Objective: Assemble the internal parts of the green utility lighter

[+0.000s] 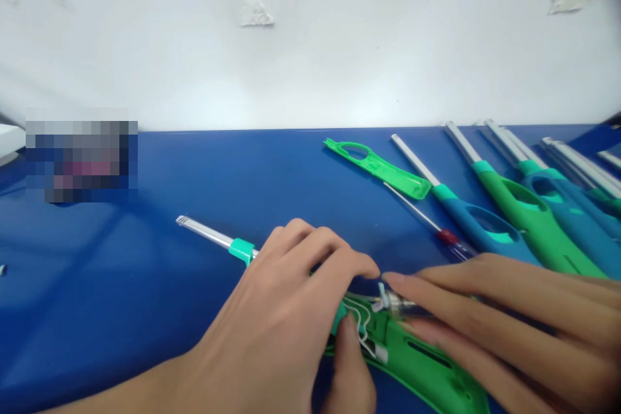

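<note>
My left hand is closed around the middle of an opened green gas lighter, its thumb near the teal trigger. The lighter's silver barrel and teal collar stick out to the left beyond my knuckles. White wire loops loosely inside the shell. In my right hand, the fingertips pinch a small silver cylindrical part with a pale lever at its end, just over the open casing. The fingers are slightly blurred and hide some of this part.
A loose green shell half lies behind the hands, beside a screwdriver with a red and dark handle. Several blue and green lighters lie in a row at the right. A white wall rises behind the blue table.
</note>
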Tool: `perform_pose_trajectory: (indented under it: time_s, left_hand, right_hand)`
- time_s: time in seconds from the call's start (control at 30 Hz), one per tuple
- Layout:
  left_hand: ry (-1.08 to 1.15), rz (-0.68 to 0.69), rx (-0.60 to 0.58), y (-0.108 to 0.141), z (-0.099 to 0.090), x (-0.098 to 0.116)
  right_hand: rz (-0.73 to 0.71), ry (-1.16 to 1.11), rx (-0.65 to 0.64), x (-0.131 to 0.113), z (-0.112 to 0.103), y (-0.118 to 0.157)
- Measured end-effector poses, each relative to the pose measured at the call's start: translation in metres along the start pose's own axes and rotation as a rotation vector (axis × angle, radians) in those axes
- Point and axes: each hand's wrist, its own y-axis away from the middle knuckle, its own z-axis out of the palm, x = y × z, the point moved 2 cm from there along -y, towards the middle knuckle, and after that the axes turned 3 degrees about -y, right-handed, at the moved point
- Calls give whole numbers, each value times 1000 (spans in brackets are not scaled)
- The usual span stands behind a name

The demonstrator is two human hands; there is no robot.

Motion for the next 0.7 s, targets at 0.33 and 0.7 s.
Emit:
perform_pose_trajectory:
  time_s: [0.33,0.7]
  left_hand:
    - [-89,132,-406,-16,-24,-18]
    - [-84,179,-387,-11,-17,-20]
  right_hand:
    - [-4,-4,82,0,10,10]
    - [-30,0,84,7,13,23]
